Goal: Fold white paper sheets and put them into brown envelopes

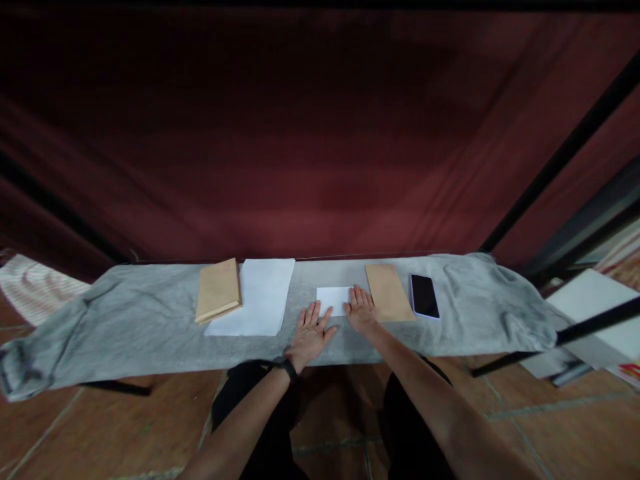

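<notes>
A small folded white paper (333, 299) lies on the grey cloth (150, 327) that covers a narrow table. My right hand (361, 309) lies flat with its fingers stretched out, touching the paper's right edge. My left hand (310, 333) rests flat and spread on the cloth, its fingertips at the paper's lower left corner; a dark band is on that wrist. Neither hand holds anything.
A brown envelope (389, 291) and a black phone (424, 295) lie to the right of my hands. To the left are a stack of brown envelopes (219, 289) and a white sheet (260, 297). A dark red curtain hangs behind; black frame bars cross at right.
</notes>
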A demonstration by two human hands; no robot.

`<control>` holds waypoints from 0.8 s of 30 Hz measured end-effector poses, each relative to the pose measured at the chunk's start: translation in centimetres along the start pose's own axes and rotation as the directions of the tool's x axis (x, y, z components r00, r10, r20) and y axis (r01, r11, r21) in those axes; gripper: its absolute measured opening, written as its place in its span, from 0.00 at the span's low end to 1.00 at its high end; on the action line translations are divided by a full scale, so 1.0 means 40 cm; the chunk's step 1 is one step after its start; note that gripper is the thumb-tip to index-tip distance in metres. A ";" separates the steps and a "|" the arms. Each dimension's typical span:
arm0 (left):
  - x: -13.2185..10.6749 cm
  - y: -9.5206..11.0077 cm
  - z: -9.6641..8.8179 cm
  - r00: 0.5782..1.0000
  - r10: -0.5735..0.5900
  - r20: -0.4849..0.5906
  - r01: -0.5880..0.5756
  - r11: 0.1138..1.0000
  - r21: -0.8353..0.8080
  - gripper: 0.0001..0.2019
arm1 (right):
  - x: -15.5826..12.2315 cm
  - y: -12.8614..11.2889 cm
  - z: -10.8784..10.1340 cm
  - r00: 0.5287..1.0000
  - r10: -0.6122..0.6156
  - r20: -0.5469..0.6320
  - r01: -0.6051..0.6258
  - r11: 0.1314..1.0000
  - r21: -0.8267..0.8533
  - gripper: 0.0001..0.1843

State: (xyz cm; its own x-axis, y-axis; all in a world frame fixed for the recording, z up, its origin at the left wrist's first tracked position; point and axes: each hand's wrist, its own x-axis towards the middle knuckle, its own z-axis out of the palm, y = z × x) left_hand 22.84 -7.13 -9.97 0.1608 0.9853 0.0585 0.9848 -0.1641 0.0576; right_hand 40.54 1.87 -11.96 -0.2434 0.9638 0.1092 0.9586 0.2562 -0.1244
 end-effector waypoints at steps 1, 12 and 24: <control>-0.003 0.002 -0.007 1.000 0.003 0.009 -0.003 1.000 -0.001 0.31 | 0.001 -0.001 -0.003 1.000 0.006 0.013 -0.006 1.000 0.002 0.32; -0.021 0.026 -0.016 1.000 0.000 0.005 0.000 0.999 0.053 0.33 | 0.006 -0.007 -0.005 1.000 0.013 -0.008 -0.013 1.000 0.016 0.32; 0.162 0.055 0.011 0.991 -0.130 -0.036 0.131 0.991 0.035 0.29 | -0.018 -0.058 -0.002 0.990 0.009 -0.142 0.045 0.927 0.373 0.28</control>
State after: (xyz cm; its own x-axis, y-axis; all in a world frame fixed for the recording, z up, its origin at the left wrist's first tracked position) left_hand 26.08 -1.07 -9.92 0.0287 0.9959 0.0862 0.9991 -0.0314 0.0298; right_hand 38.49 0.57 -11.65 -0.2109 0.9458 0.2471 0.8221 0.3083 -0.4786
